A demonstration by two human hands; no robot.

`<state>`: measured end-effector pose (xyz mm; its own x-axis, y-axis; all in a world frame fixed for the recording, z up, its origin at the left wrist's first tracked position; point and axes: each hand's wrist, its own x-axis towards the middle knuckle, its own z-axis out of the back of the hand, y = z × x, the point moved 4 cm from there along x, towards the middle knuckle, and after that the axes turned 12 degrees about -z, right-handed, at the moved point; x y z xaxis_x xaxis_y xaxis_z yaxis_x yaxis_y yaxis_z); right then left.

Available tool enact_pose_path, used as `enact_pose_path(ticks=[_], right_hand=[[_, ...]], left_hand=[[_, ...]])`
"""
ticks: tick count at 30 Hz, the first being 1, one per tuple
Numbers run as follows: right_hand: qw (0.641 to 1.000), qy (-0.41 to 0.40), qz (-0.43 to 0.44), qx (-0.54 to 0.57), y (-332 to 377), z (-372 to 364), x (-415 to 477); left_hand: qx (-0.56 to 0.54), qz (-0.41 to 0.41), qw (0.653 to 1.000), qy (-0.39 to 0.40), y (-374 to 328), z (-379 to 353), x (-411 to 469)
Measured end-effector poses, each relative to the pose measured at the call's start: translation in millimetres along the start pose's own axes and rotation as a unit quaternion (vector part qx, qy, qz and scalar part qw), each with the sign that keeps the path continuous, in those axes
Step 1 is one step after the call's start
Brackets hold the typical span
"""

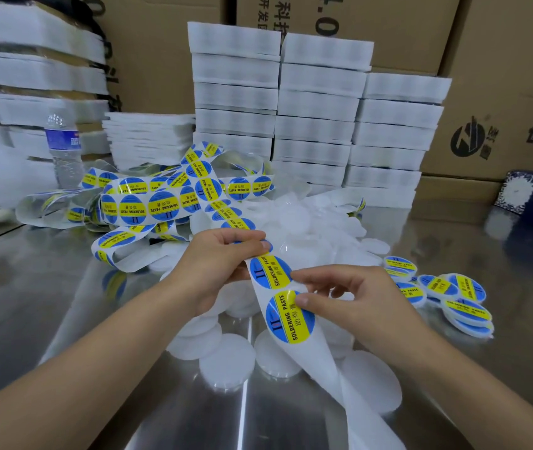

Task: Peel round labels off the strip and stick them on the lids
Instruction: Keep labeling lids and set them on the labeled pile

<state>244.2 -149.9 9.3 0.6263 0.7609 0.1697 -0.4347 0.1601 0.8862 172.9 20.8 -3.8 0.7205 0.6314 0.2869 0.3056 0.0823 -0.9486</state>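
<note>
Between right fingers [310, 299], label [286, 321] edge

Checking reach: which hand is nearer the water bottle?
Left. The left hand holds the strip below and right of the bottle; the right hand is farther right.

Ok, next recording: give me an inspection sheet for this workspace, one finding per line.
Surface: reflective metal table.
Job's things: label strip tangled at the back; plain white lids piled centre; labelled lids heaped right.
Clutter: water bottle, left.
Hands: left hand grips the label strip; right hand pinches the nearest label at its edge.
Cables: nothing seen.
Surroundings: stacked white trays and cardboard boxes behind.
</note>
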Motion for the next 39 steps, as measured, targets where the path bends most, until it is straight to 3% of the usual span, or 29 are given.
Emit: enact_pose_path(ticks=[10, 17, 23, 31, 36, 39], right_hand=[[1.000, -0.023, -0.015, -0.003, -1, 4, 0], [1.000, 0.016, -0.003, -0.010, 2, 1, -4], [1.000, 0.004, -0.007, 0.009, 2, 3, -1], [0.999, -0.019, 0.043, 0.010, 8, 7, -2], [0.996, 0.053, 0.060, 0.038, 13, 13, -5], [0.976, 0.130, 0.068, 0.162, 18, 22, -6]], left_hand=[[0.005, 0.007, 1.000, 0.010, 3, -1, 0], [-0.003, 0.006, 1.000, 0.006, 1, 2, 1], [0.000, 0.014, 1.000, 0.013, 4, 1, 1], [0.009, 0.020, 1.000, 0.013, 4, 1, 2], [0.053, 0.021, 0.998, 0.013, 3, 3, 2], [0.068, 0.014, 0.998, 0.009, 1, 5, 1]])
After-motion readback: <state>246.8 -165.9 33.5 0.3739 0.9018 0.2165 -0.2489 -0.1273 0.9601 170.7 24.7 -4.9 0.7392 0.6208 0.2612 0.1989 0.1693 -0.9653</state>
